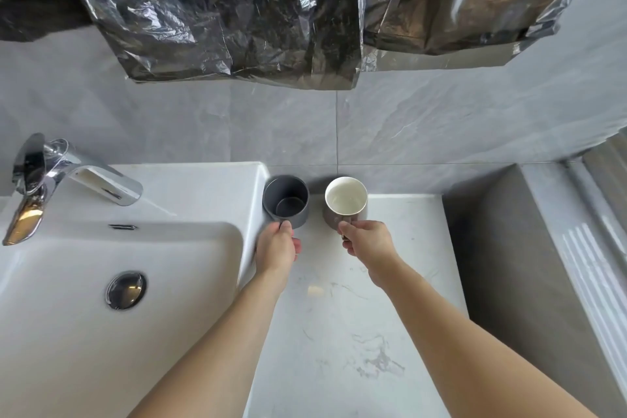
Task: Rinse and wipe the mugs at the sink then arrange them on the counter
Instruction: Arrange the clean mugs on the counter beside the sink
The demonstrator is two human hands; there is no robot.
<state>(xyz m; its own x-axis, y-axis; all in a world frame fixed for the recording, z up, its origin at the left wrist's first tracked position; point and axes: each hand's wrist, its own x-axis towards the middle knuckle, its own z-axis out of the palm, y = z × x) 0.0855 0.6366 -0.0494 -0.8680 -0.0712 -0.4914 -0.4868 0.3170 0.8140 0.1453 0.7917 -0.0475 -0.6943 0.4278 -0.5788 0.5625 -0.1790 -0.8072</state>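
Two bare arms reach out over a smooth white counter (356,332) that has thin grey lines in it like marble. The left hand (276,246) has its fingers curled round the handle of a grey mug (286,201), which is round like a tube, dull and not shiny, and open at the top so its dark flat bottom shows. This mug is just past the left fingertips, right beside the edge of the sink (135,332). The right hand (368,241) pinches the handle of a second mug (346,202), which is shiny grey outside and smooth glossy white inside. That mug sits just beyond the right fingers, close to the wall. The two mugs stand upright side by side with a small gap between them, and both seem to rest on the counter, though the hands hide their near bottoms. To the left of the left hand is the big white sink, smooth and rounded at the corners, with a round shiny metal drain plug (125,289) in its bowl. A shiny silver tap (71,176) with a flat spout stands at the far side of the sink. Behind the mugs is a grey stone-look wall (441,119). High above the fingers hang crinkly black plastic bags (220,10) that shine where the light hits them.
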